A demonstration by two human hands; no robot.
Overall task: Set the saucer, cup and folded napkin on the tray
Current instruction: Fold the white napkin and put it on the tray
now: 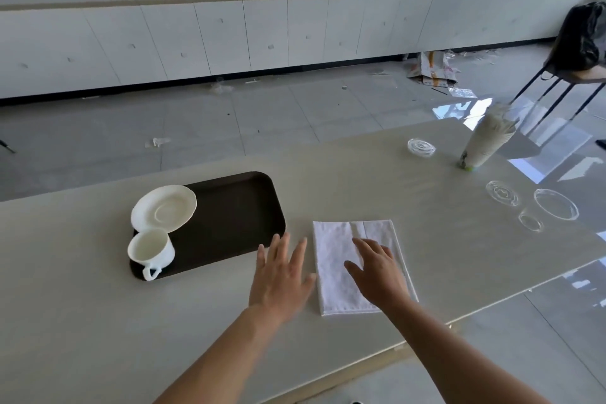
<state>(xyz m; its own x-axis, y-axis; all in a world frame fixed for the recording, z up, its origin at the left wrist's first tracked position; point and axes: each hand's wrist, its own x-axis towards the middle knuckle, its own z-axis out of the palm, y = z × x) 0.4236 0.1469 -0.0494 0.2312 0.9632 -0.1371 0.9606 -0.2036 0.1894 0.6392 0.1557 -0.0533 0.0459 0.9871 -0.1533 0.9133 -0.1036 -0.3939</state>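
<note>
While the saucer (164, 208) and cup (151, 249) already sit at the left end of the tray (236, 216), the folded napkin (357, 267) lies on the tabletop (98, 321) just right of it.

Soft, limp white cloth, light and quilted-looking, it would likely sag unless pinched along a folded edge or scooped flat. Right hand (377, 272) rests on it with fingers loosely spread, gripping nothing; left hand (282, 272) is splayed wide beside its left edge. Both the glossy white saucer and cup look fragile; the dark tray looks rigid, with rounded corners.
</note>
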